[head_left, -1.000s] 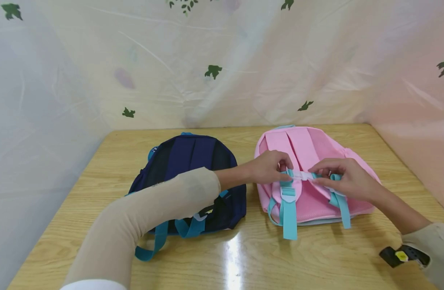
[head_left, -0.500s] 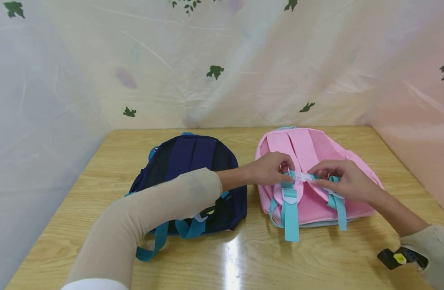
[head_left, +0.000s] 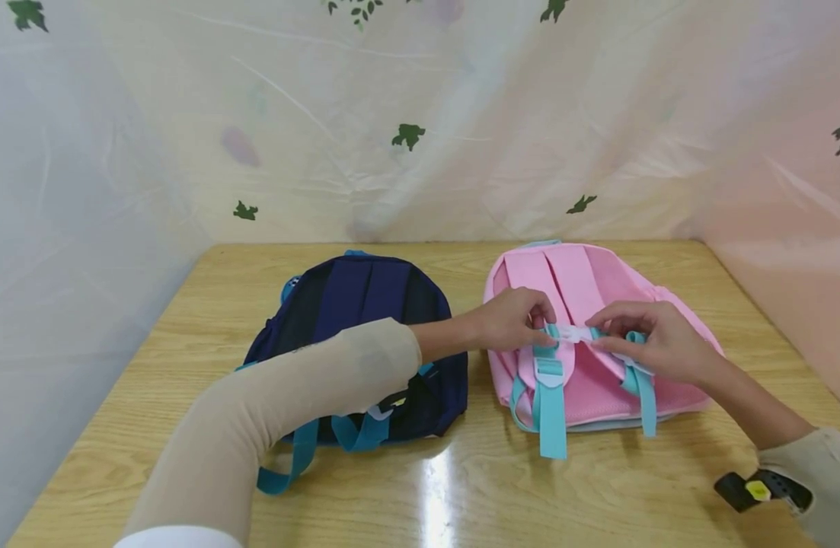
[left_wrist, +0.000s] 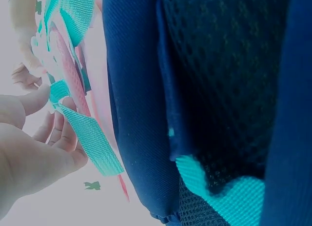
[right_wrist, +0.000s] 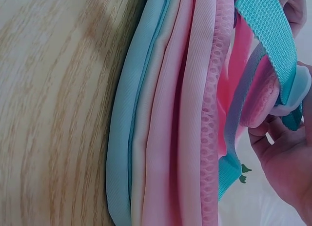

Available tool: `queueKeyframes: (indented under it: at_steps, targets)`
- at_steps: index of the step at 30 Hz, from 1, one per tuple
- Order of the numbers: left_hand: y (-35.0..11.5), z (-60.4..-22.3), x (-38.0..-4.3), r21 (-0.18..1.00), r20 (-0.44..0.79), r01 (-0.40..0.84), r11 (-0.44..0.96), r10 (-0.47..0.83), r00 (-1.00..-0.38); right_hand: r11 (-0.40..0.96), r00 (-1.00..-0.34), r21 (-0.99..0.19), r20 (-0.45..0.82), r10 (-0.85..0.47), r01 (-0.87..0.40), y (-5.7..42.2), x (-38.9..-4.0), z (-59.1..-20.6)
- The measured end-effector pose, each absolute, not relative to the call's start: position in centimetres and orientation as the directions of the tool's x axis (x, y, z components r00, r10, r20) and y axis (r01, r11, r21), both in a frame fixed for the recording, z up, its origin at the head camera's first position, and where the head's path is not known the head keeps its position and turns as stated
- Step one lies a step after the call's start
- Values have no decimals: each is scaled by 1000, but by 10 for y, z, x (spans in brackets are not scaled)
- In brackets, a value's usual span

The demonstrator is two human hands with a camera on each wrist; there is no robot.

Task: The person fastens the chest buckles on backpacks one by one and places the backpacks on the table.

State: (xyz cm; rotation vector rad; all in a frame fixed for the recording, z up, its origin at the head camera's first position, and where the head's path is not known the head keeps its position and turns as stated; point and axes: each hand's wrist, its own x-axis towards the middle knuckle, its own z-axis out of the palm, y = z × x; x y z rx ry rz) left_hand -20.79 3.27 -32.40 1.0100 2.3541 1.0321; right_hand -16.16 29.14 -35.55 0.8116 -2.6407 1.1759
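Observation:
A pink backpack (head_left: 601, 278) lies on the table with its straps upward. Across its shoulder straps runs a white plastic buckle (head_left: 573, 334) on turquoise webbing. My left hand (head_left: 512, 320) pinches the buckle's left end, thumb and fingertips close to the webbing. From the other side my right hand (head_left: 656, 342) pinches its right end. The two buckle halves appear joined, though fingertips hide the ends. In the left wrist view, turquoise webbing (left_wrist: 92, 135) passes by the left fingers. The right wrist view has a strap adjuster (right_wrist: 295, 92) beside the right hand.
A navy backpack (head_left: 354, 297) lies to the left, beneath my left forearm. Its blue strap (head_left: 292, 460) trails onto the wooden table (head_left: 502, 495). Turquoise strap ends (head_left: 553, 426) hang from the pink backpack. A pale leaf-patterned sheet (head_left: 310, 137) rises behind the table.
The view has shifted slightly. Both hands stay at the buckle, with at most tiny finger movements; the backpacks keep their places.

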Motion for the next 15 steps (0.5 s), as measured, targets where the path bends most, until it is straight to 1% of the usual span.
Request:
queueKeyframes:
  at_steps: [10,15]
  targets:
    - [34,-324,-207,760,-19,476,443,746,-665,503,-849,-691,350,-396,-519,291,-161,-353]
    - [35,-325,-206,765,-3,479,430,747,-665,456,-845,-722,360,-395,-521,291,-160,-357]
